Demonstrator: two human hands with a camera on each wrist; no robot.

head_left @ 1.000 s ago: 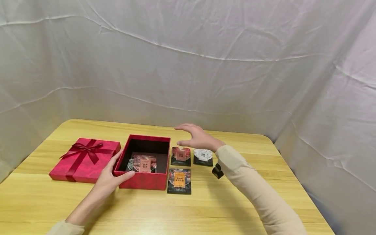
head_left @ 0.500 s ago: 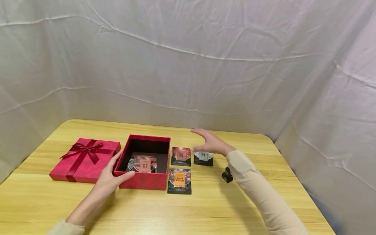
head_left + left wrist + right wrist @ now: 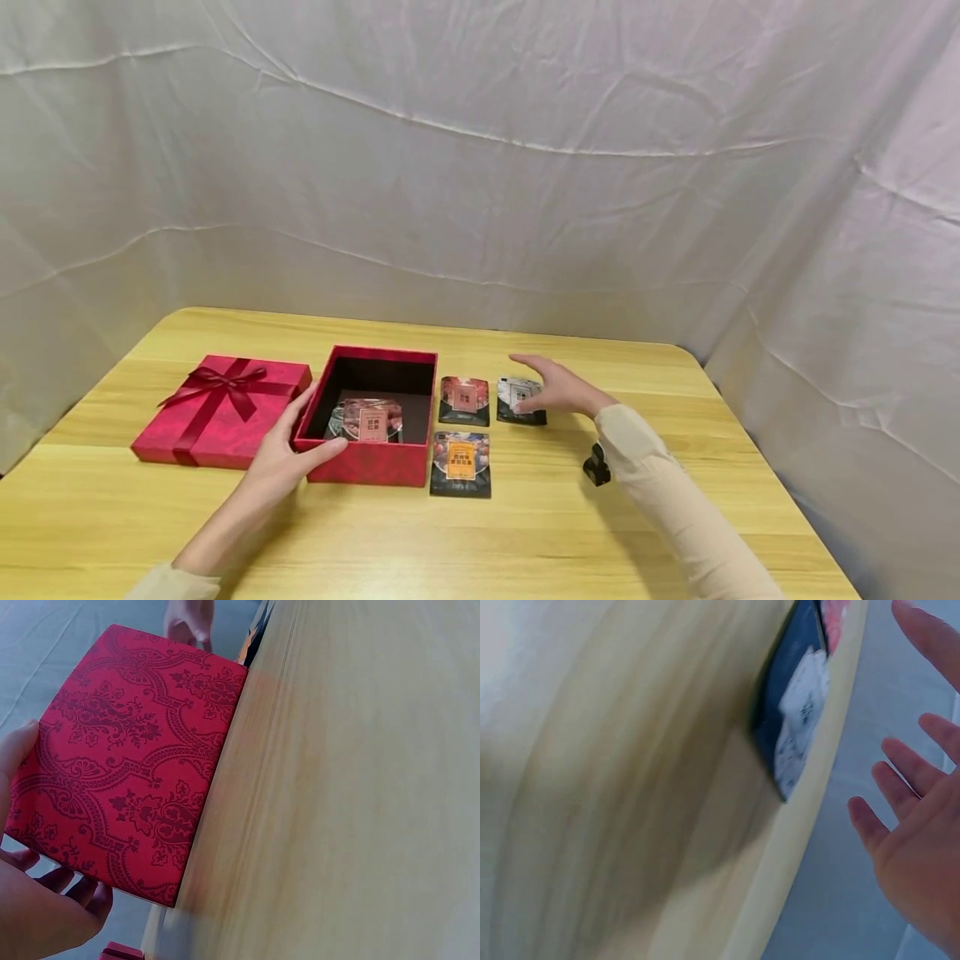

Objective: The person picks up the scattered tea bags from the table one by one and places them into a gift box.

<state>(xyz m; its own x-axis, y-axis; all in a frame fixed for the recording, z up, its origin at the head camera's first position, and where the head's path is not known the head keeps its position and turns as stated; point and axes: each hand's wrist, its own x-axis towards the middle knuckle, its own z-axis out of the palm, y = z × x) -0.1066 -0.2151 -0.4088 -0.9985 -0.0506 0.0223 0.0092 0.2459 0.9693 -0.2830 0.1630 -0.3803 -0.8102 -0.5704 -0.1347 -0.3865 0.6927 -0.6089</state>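
Red near the table's (image 3: 540,546) far edge, the box (image 3: 367,465) is gripped by my left hand (image 3: 281,458), curled round one corner in the left-wrist view, while in the right-wrist view my right hand (image 3: 926,844) is spread near the white-labelled packet (image 3: 802,709).

Pale, creased cloth (image 3: 480,183) hangs behind the far edge of the yellowish wood-grain desk (image 3: 360,542) and along its left and right edges. Crooked fold lines cross the cloth. The desk's far corners are rounded; soft light brightens its near side.
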